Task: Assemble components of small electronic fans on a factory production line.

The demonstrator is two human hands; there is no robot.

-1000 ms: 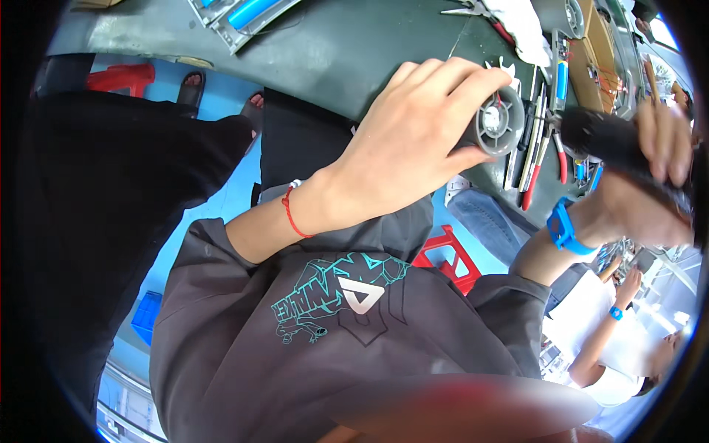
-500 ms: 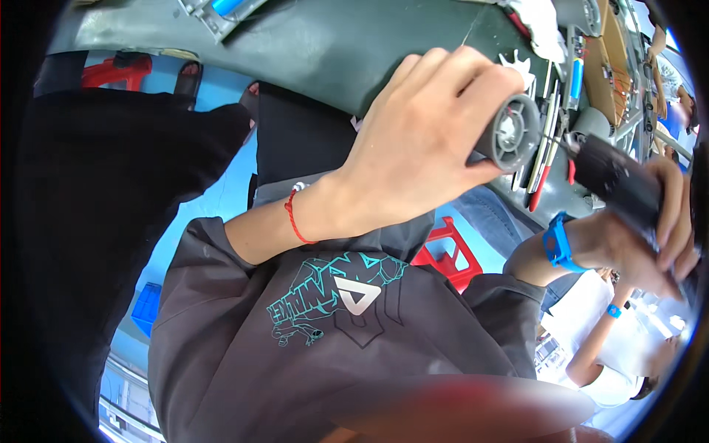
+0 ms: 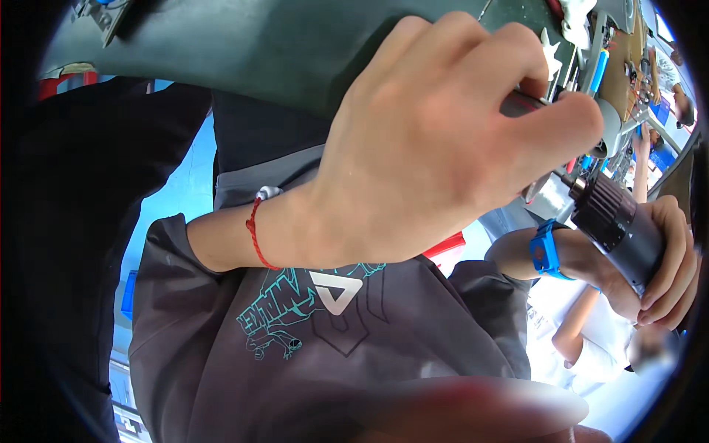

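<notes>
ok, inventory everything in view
Bench: 1, dark green, top
Power screwdriver: 1, black, right hand
Held part: 1, grey, left hand, mostly hidden
Spiky piece: 1, white, upper right
Small bench items: uncounted, mixed, upper right
Stool: 1, red, below left hand
Co-workers: several, nearest in white, right
Trousers: 1, black, left
Shirt: 1, dark, below
Bracelet: 1, red, left wrist
Wristband: 1, blue, right wrist
Left hand: 1, bare, centre
Right hand: 1, bare, right

I see a dark green workbench (image 3: 258,63) bearing a grey metal bracket (image 3: 111,26) at far left, a crumpled white cloth (image 3: 577,21) towards the right.
</notes>
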